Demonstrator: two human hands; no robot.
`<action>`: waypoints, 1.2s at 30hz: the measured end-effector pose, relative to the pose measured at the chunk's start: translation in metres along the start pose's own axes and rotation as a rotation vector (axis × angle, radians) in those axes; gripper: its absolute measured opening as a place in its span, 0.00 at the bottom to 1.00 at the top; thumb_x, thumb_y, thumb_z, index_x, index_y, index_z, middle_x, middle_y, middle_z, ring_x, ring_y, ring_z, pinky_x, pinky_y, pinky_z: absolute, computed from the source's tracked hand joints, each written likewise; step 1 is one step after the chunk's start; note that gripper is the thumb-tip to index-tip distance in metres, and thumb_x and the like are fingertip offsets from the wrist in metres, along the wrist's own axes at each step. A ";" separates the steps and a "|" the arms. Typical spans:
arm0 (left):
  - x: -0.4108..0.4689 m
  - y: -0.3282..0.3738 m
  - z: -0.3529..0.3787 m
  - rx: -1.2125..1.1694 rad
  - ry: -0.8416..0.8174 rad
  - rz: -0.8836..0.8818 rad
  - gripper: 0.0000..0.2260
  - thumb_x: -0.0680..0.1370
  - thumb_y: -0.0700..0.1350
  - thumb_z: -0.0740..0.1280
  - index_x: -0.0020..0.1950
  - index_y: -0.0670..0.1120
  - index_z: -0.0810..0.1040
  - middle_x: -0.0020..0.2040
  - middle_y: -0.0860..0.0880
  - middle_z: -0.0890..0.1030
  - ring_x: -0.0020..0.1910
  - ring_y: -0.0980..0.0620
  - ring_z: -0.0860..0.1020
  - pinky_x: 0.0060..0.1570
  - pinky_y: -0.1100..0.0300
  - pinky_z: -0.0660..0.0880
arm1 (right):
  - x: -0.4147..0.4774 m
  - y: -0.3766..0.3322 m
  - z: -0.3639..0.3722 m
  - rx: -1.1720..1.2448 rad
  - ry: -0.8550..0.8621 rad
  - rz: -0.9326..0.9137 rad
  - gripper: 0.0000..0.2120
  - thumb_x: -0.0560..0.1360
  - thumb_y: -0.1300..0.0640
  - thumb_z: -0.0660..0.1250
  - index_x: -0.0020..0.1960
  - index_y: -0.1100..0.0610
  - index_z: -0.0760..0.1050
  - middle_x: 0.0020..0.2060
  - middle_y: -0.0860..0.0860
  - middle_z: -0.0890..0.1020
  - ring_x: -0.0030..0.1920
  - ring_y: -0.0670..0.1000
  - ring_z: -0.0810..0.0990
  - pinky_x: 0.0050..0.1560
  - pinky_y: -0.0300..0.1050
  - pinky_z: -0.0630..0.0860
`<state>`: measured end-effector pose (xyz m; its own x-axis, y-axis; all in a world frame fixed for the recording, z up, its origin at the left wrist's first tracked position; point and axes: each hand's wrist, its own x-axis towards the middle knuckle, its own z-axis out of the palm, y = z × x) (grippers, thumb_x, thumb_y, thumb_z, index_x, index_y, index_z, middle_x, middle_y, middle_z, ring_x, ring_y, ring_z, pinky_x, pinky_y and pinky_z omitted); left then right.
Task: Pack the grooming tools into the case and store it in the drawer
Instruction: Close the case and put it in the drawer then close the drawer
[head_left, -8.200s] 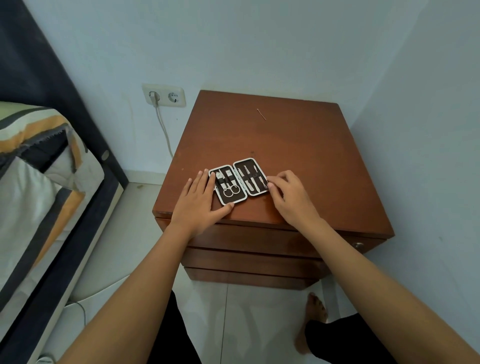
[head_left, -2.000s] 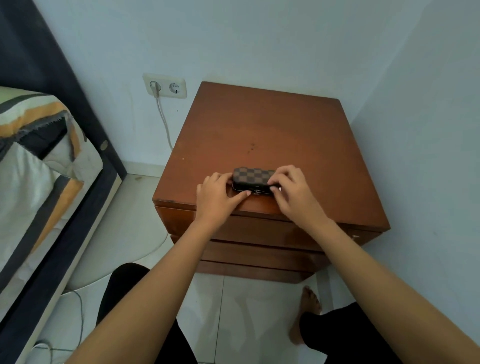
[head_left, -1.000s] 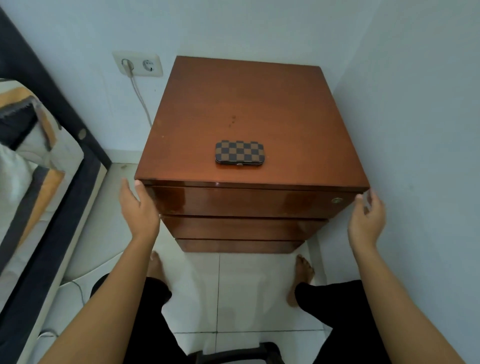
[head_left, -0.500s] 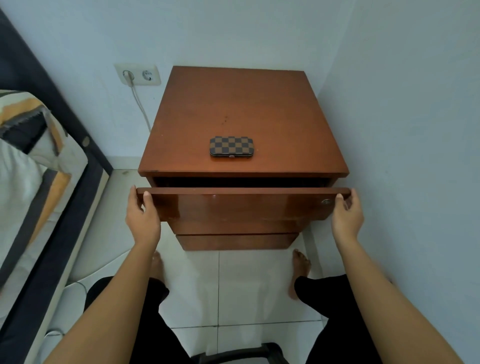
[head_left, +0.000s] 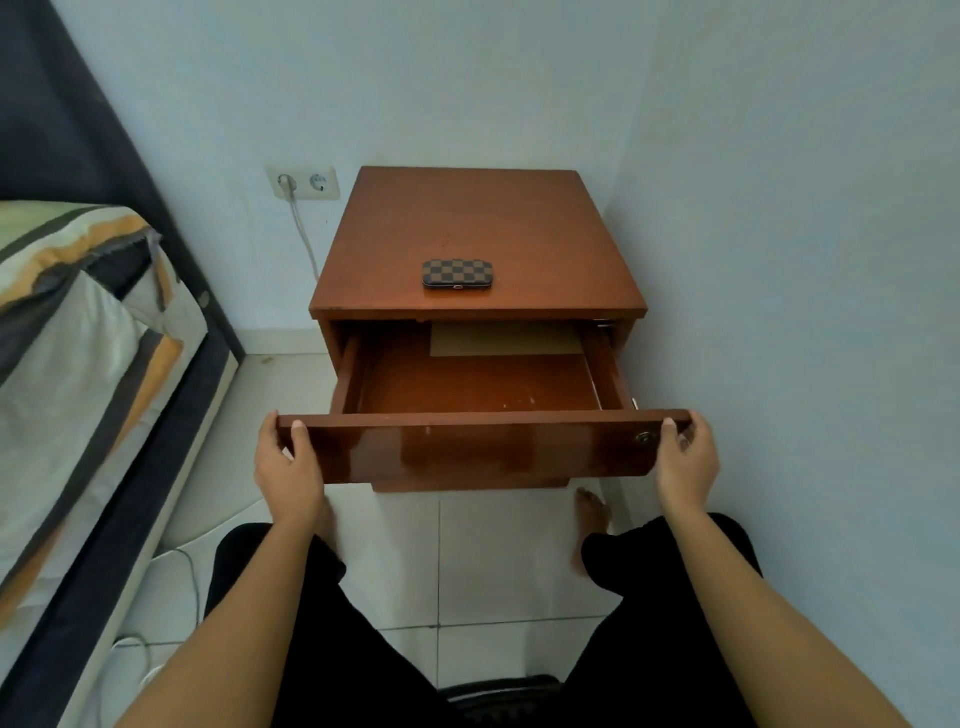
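The closed checkered grooming case (head_left: 457, 274) lies flat on the brown nightstand top (head_left: 483, 218), near its front edge. The top drawer (head_left: 483, 447) stands pulled far out, showing a bare wooden bottom and a tan sheet (head_left: 506, 339) at the back. My left hand (head_left: 288, 467) grips the left end of the drawer front, thumb on its upper edge. My right hand (head_left: 685, 457) grips the right end beside a small lock (head_left: 644, 437). Both hands are well in front of and below the case.
A bed with striped bedding (head_left: 78, 332) and a dark frame runs along the left. A wall socket (head_left: 303, 182) with a white cable hangs left of the nightstand. A wall stands close on the right. My legs and bare feet are on the white tiles below the drawer.
Both hands left the closed case, took the ends of the top drawer front and pulled it toward me; half a second ago it was only a crack open.
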<state>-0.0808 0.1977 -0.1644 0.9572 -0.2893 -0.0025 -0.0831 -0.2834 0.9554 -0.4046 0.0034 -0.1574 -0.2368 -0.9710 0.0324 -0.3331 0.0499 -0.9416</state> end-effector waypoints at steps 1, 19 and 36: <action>-0.003 0.000 -0.003 0.010 -0.001 0.005 0.21 0.81 0.51 0.56 0.73 0.48 0.63 0.71 0.43 0.68 0.70 0.45 0.67 0.69 0.47 0.65 | -0.003 0.001 -0.003 -0.003 -0.007 0.000 0.20 0.79 0.57 0.60 0.68 0.62 0.66 0.65 0.61 0.73 0.65 0.58 0.72 0.67 0.50 0.69; 0.135 0.091 0.096 0.792 -0.338 0.590 0.26 0.79 0.55 0.57 0.74 0.45 0.60 0.76 0.44 0.58 0.75 0.45 0.55 0.72 0.48 0.55 | 0.092 -0.142 0.134 -0.581 -0.748 -0.779 0.18 0.77 0.54 0.61 0.66 0.54 0.68 0.65 0.51 0.72 0.67 0.49 0.67 0.66 0.46 0.66; 0.169 0.086 0.156 0.962 -0.495 0.609 0.27 0.80 0.60 0.48 0.77 0.50 0.52 0.78 0.48 0.51 0.77 0.49 0.47 0.73 0.50 0.43 | 0.073 -0.156 0.236 -0.674 -0.960 -0.860 0.34 0.70 0.40 0.67 0.71 0.52 0.63 0.65 0.52 0.71 0.65 0.53 0.69 0.64 0.52 0.70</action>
<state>0.0303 -0.0179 -0.1284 0.5013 -0.8636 0.0545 -0.8468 -0.4766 0.2363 -0.1540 -0.1304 -0.0873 0.8525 -0.5228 0.0071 -0.4754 -0.7807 -0.4056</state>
